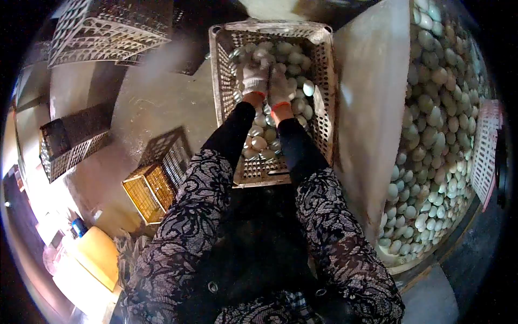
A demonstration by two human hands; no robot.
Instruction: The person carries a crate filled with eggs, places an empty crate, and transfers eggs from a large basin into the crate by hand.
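Both my hands wear pale knit gloves with red cuffs and reach down into a plastic crate [327, 108] with perforated walls. My left hand [255, 76] rests among the eggs at the left of the crate's middle. Close beside it, my right hand [279, 86] touches the eggs too. The fingers point down and blend with the shells, so their grip is hidden. Pale greenish eggs [288, 54] lie around and beyond the hands. A few brownish eggs [259, 143] sit nearer me, and one bright white egg [308, 88] lies right of my right hand.
On the right, behind a pale wall [372, 108], a large heap of eggs [431, 135] fills a bin. A pink plastic basket [487, 151] stands at its far side. Leftward are a yellow crate [151, 191], a dark crate [75, 140] and stacked trays [108, 38].
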